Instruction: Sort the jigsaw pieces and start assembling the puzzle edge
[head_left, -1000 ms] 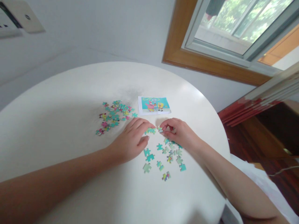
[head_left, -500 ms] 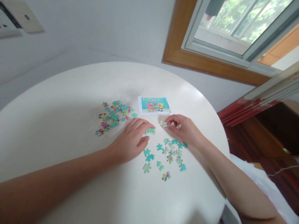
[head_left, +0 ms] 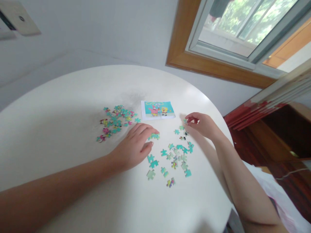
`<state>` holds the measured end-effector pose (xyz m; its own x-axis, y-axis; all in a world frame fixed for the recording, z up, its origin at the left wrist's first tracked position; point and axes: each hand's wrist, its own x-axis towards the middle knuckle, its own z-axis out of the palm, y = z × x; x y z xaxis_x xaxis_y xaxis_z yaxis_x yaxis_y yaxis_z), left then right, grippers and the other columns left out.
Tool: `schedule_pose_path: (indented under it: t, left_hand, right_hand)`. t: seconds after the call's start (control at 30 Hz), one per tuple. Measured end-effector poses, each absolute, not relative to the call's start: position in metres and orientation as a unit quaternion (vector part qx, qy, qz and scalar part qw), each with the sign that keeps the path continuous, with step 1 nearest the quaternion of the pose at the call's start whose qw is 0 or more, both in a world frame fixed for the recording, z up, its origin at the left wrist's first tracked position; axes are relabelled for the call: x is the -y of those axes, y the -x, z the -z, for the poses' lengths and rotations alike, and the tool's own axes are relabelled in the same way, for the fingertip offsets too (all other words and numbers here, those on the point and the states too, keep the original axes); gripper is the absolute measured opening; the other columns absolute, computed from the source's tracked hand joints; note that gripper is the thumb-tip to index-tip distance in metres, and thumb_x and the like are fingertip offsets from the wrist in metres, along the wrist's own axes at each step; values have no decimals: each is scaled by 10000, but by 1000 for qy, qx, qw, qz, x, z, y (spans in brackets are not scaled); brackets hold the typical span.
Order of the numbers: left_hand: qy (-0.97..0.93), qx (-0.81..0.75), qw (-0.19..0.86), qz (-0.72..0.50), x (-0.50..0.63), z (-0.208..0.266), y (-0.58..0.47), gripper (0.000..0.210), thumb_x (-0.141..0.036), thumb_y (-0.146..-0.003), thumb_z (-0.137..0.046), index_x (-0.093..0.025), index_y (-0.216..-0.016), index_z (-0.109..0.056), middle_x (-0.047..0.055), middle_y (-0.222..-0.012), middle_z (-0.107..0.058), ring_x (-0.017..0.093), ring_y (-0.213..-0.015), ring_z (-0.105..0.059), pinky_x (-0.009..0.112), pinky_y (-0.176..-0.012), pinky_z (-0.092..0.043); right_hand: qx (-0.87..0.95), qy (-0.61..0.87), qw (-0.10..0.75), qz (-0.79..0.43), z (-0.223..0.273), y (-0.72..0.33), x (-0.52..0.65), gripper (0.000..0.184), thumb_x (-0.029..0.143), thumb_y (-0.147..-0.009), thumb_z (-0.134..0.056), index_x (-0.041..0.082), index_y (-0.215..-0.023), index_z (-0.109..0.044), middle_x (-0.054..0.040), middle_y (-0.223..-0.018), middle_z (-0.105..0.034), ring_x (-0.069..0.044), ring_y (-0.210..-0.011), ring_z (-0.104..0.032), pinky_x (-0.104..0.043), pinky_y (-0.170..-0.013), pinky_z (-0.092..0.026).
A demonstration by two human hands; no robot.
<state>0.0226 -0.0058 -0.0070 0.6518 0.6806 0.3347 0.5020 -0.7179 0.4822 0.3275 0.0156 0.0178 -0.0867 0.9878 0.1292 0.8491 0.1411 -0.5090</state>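
Observation:
My right hand (head_left: 202, 124) is at the right of the table, thumb and forefinger pinched on a small puzzle piece (head_left: 185, 121). Just below its fingertips lie a few loose pieces, among them a teal piece (head_left: 177, 132). My left hand (head_left: 137, 145) rests on the table with thumb and forefinger apart. Its forefinger tip touches a short strip of joined puzzle pieces (head_left: 155, 136), partly hidden by the fingers. Scattered teal, pale green and coloured pieces (head_left: 184, 165) lie between the hands and nearer to me. Beyond them is a picture card (head_left: 159, 110) with cartoon figures on teal.
A heap of mixed puzzle pieces (head_left: 116, 121) lies left of the card. Everything sits on a round white table (head_left: 73, 97) against a wall. A wood-framed window (head_left: 177, 38) is at the back right, with a red and white curtain (head_left: 257, 108) beside it.
My right hand has moved right and slightly away, from below the card's corner to its right. Pieces it covered now show. My left hand has stayed by the joined strip.

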Motion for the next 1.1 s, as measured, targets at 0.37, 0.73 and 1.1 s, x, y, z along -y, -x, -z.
schedule_pose_path:
  t: [0.37, 0.73, 1.1]
  left_hand:
    - [-890, -332, 177, -257, 6, 6, -23, 314, -125, -858, -431, -197, -1141, -545, 79, -1143, -571, 253, -1151, -479, 435, -1048, -357]
    - [-890, -334, 180, -251, 6, 5, -23, 313, -123, -861, -431, -189, -1147, -540, 85, -1146, -564, 254, -1149, -472, 439, -1045, -352]
    - [-891, -330, 173, -257, 5, 7, -23, 304, -127, -865, -436, -193, -1144, -540, 79, -1145, -566, 250, -1144, -474, 426, -1042, -351]
  right_hand:
    - [746, 633, 172, -112, -14, -333, -15, 230, 249, -791, -634, 180, -976, -753, -58, -861, -654, -141, -648, -549, -306, -674, -459]
    - [784, 576, 151, -173, -31, -316, 0, 237, 133, -812, -650, 228, -1010, -740, -56, -987, -604, -142, -737, -589, -322, -748, -492]
    - [758, 612, 124, -188, -30, -312, -4, 147, 105, -814, -618, 184, -903, -705, -66, -996, -589, -133, -738, -575, -283, -713, -461]
